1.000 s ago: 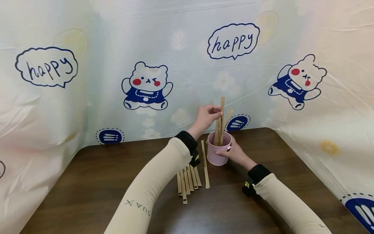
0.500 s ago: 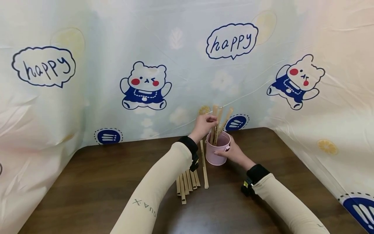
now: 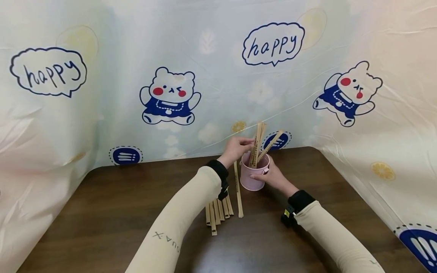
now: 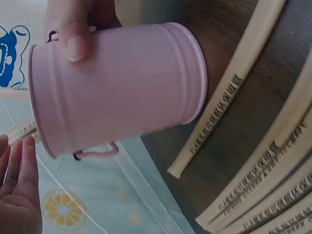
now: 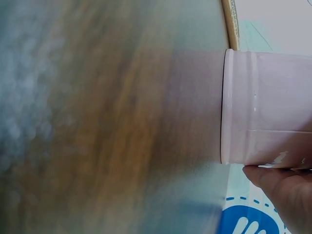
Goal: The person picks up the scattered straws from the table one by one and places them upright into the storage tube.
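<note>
A small pink metal bucket (image 3: 252, 178) stands upright near the table's back edge, with several paper-wrapped straws (image 3: 258, 146) leaning inside it. My right hand (image 3: 277, 177) grips the bucket's right side, its thumb across the front; in the right wrist view part of that hand (image 5: 287, 190) lies against the wall. My left hand (image 3: 237, 149) is at the left of the rim, fingertips by the straws. In the left wrist view its fingers (image 4: 28, 165) look fairly straight beside one straw; whether they touch it is hard to tell.
One wrapped straw (image 3: 238, 193) lies on the brown table (image 3: 136, 204) just left of the bucket. Farther left is a group of several more straws (image 3: 214, 216), partly under my left forearm. A printed curtain (image 3: 218, 76) hangs behind the table.
My left hand has come down from high on a straw to the bucket's rim, and its pinch has loosened. The straws now lean more to the right. My right hand stays on the bucket.
</note>
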